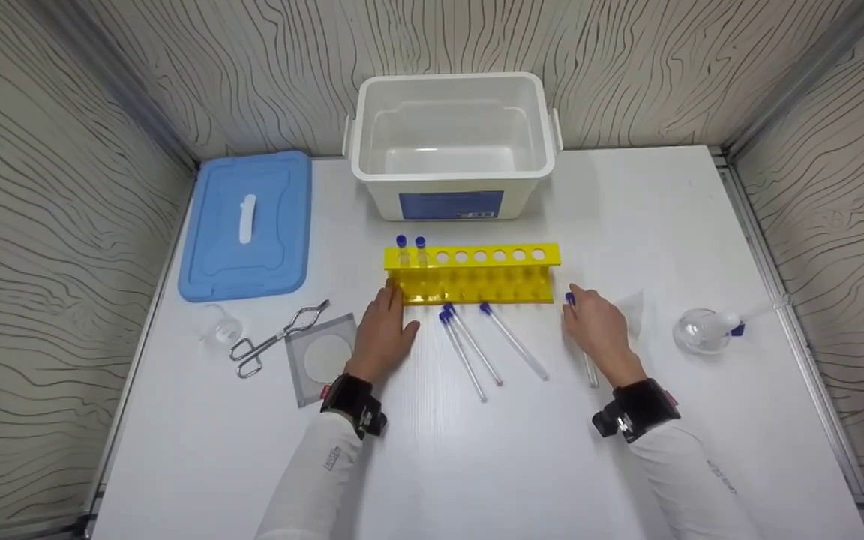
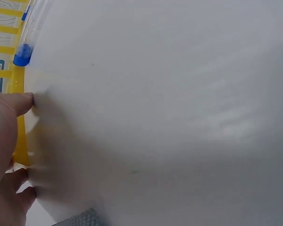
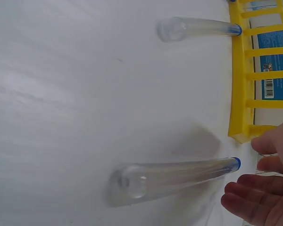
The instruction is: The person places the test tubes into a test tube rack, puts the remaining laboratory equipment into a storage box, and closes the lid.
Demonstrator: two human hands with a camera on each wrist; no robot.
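A yellow test tube rack (image 1: 477, 294) stands mid-table, with two blue-capped test tubes (image 1: 421, 252) upright in its leftmost holes. My left hand (image 1: 381, 330) rests against the rack's left end, thumb spread toward the front. In front of the rack lie three more capped test tubes (image 1: 516, 343), their caps toward it. Right of the rack, my right hand (image 1: 597, 326) hovers over another lying test tube (image 3: 179, 179). The right wrist view shows those fingers relaxed beside the blue cap, with a gap between them and the tube.
Behind the rack stands a white bin (image 1: 451, 169); its blue lid (image 1: 247, 251) lies at left. Metal tongs (image 1: 280, 339), a grey-edged square with a white disc (image 1: 327, 358) and a small clear glass item (image 1: 226, 330) lie left. A clear wash bottle (image 1: 704, 331) is at right.
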